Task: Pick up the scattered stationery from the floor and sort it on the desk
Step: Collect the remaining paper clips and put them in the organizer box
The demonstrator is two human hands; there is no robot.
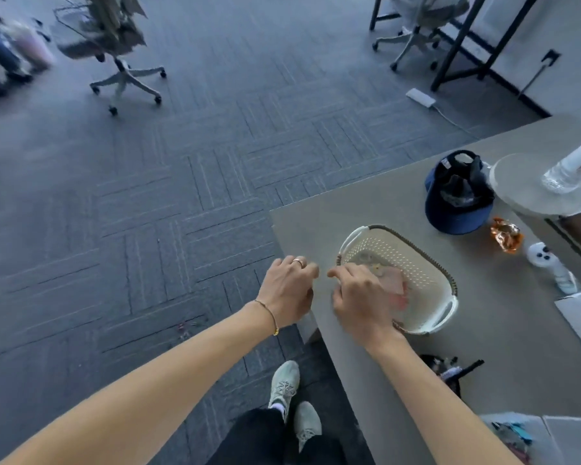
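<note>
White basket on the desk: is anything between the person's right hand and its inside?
Nothing visible. The right hand already reaches over the near rim of the white basket, above blurred pinkish items inside; the left hand hovers beside it at the desk corner.

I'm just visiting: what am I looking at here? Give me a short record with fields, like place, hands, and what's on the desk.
place: office with grey carpet floor and a beige desk
left hand: at the desk's corner, fingers curled; whether it holds anything is unclear
right hand: over the near rim of the white basket; grasp blurred
basket contents: pinkish items, too blurred to name
also on desk: blue cap, orange wrapper, clear bottle
floor: small items near the person's feet
</note>
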